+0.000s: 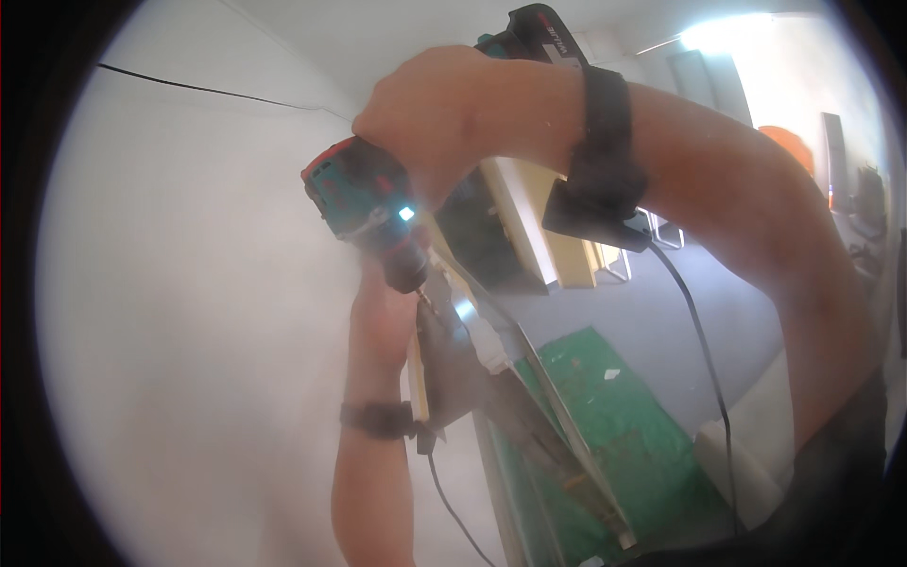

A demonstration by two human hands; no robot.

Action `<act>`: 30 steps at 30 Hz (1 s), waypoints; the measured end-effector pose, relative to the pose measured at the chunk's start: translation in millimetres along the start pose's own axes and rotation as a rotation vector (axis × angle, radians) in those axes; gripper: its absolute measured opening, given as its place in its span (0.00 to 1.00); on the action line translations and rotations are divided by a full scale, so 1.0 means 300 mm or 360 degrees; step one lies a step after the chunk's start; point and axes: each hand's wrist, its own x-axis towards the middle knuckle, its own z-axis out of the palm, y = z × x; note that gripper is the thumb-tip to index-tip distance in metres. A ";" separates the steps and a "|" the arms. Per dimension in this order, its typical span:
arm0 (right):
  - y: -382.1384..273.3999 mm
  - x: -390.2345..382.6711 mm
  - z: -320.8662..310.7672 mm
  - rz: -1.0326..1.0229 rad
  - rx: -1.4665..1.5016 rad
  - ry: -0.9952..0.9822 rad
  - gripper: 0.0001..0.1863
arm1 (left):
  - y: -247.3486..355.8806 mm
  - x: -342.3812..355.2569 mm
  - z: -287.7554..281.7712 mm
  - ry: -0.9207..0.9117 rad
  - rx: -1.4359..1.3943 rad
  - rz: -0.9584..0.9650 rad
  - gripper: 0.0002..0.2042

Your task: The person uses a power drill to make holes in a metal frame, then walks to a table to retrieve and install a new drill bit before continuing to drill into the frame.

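Observation:
My right hand [430, 109] is closed around the grip of a teal and black cordless drill [354, 189], its battery [537, 36] beyond my wrist. The drill's lamp is lit, and its chuck [406, 267] points down. The thin bit meets or nearly meets the top of a grey-brown board-like piece [444, 350]; exact contact is hard to tell. Beside that piece, just below the drill, my left hand [383, 307] is raised. Its fingers are mostly hidden behind the chuck and the piece, so their grip cannot be made out.
A pale wall [189, 331] rises close on the left. Below, long narrow strips [567, 444] slant down over a green sheet [624, 416] on the grey floor [652, 312]. Black wrist bands [605, 142] trail cables [699, 331]. Yellowish panels [557, 227] stand farther back; haze blurs the view.

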 end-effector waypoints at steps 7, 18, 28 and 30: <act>-0.017 0.031 0.019 -0.0024 0.0016 0.0066 0.19 | -0.036 -0.012 -0.041 0.0084 -0.0104 -0.0064 0.46; -0.016 0.031 0.035 0.0019 -0.0011 -0.0098 0.20 | -0.064 0.015 0.014 0.0134 -0.0284 -0.0011 0.49; -0.029 0.030 0.044 0.0006 -0.0048 -0.0095 0.21 | -0.114 0.012 -0.006 0.0129 -0.0299 0.0101 0.48; -0.027 0.026 0.042 0.0007 -0.0047 -0.0084 0.20 | -0.110 0.013 -0.002 0.0128 -0.0300 0.0086 0.48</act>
